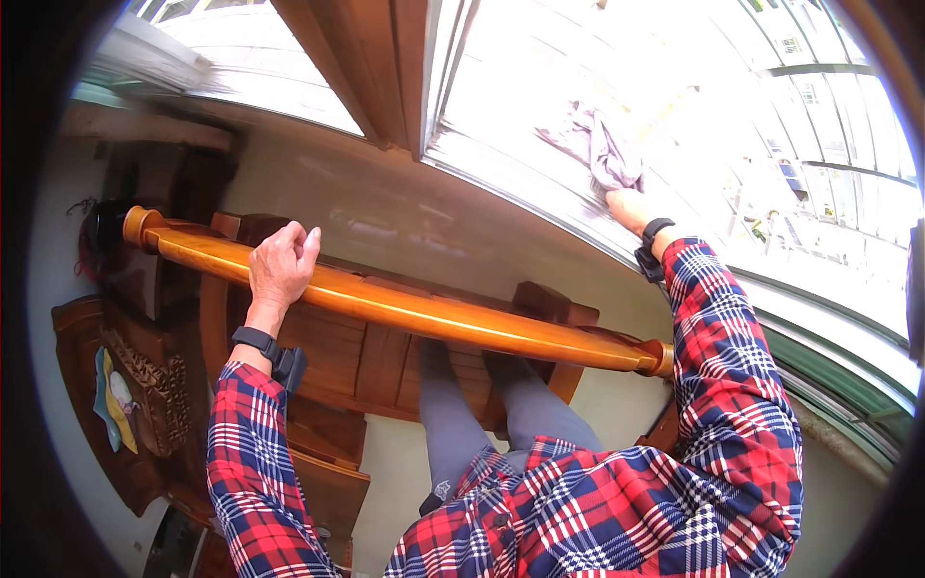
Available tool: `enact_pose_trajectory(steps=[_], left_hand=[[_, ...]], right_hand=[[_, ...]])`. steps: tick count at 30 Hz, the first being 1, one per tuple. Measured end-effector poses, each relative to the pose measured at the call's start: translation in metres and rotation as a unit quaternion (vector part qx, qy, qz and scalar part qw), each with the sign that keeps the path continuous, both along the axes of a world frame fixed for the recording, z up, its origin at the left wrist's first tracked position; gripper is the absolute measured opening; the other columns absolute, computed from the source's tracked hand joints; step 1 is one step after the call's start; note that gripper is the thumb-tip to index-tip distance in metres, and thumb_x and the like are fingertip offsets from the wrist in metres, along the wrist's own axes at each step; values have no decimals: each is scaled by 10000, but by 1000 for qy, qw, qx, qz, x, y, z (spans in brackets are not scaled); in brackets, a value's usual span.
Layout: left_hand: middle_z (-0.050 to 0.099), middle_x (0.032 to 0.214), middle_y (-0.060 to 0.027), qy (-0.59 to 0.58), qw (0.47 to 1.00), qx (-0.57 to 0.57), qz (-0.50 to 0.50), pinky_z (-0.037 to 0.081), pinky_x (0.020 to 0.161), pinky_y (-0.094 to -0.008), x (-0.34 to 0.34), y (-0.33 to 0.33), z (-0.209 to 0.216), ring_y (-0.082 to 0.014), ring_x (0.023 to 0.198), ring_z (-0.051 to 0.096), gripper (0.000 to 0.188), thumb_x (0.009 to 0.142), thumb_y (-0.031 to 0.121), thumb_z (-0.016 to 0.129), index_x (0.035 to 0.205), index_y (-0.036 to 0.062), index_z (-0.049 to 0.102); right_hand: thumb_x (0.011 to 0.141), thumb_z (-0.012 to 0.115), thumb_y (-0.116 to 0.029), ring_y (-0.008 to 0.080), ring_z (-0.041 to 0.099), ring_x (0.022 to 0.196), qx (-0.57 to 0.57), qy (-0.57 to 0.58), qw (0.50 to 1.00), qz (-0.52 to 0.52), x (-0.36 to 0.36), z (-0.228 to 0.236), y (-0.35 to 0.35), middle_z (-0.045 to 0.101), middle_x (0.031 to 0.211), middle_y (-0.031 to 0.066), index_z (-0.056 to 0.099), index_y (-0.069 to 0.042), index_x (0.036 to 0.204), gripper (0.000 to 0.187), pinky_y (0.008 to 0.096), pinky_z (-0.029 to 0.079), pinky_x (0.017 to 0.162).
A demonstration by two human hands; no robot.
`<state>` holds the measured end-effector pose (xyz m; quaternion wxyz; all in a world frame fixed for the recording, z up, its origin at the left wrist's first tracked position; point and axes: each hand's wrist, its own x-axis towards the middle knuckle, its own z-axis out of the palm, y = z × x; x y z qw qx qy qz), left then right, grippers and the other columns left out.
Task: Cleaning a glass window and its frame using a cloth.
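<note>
Nearest the camera, a red, navy and white plaid shirt (578, 501) spreads across the bottom of the view, its sleeves (252, 453) reaching up to both hands. The left hand (281, 262) is loosely curled at the polished wooden rail (434, 313), toward the rail's left end; whether its hidden fingers grip, I cannot tell. The right hand (631, 210) is closed on a crumpled greyish-mauve cloth (609, 154), just past the lower edge of the window frame (412, 77) (glare hides what the cloth touches, if anything). Work with it seems under way; how much is done or left cannot be judged.
</note>
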<state>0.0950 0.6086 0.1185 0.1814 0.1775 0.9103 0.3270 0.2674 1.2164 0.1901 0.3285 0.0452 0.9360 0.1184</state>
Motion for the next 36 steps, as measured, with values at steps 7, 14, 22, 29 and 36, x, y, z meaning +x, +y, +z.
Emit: enact_pose_trajectory(steps=[7,14,22,29,36], left_hand=[[584,619,-104,8,1000,-14,7,484,573,-424,10,-29,1,-331,609,610,363,945,346,640,728,65,565],[600,633,-119,13,1000,1,-4,483,571,-417,7,-21,-3,-331,618,622,362,960,342,617,749,50,585],[586,627,-98,16,1000,0,15,483,564,-415,6,-17,-5,-327,604,606,368,937,355,649,721,68,566],[596,629,-100,15,1000,2,11,485,568,-417,1,-8,-3,-336,605,608,361,937,351,646,725,69,568],[591,627,-95,24,1000,11,17,479,564,-414,-2,-6,-7,-325,599,606,350,935,337,647,724,69,569]], right_hand=[[986,462,-201,342,715,807,26,-105,993,-39,-52,-18,-109,721,902,214,710,-45,1068,304,450,552,734],[939,647,-206,318,614,665,-294,232,926,-35,-142,-105,-215,629,708,167,636,-13,889,200,446,486,630],[836,615,-88,371,660,747,-262,193,945,-30,-160,-137,-247,651,763,201,652,9,863,108,463,531,696],[822,620,-78,317,621,608,-306,244,920,-21,-167,-121,-234,625,665,194,641,-54,724,103,452,475,588],[909,589,-203,367,700,847,-263,152,951,-57,-170,-131,-240,712,872,197,684,-30,874,201,473,547,766]])
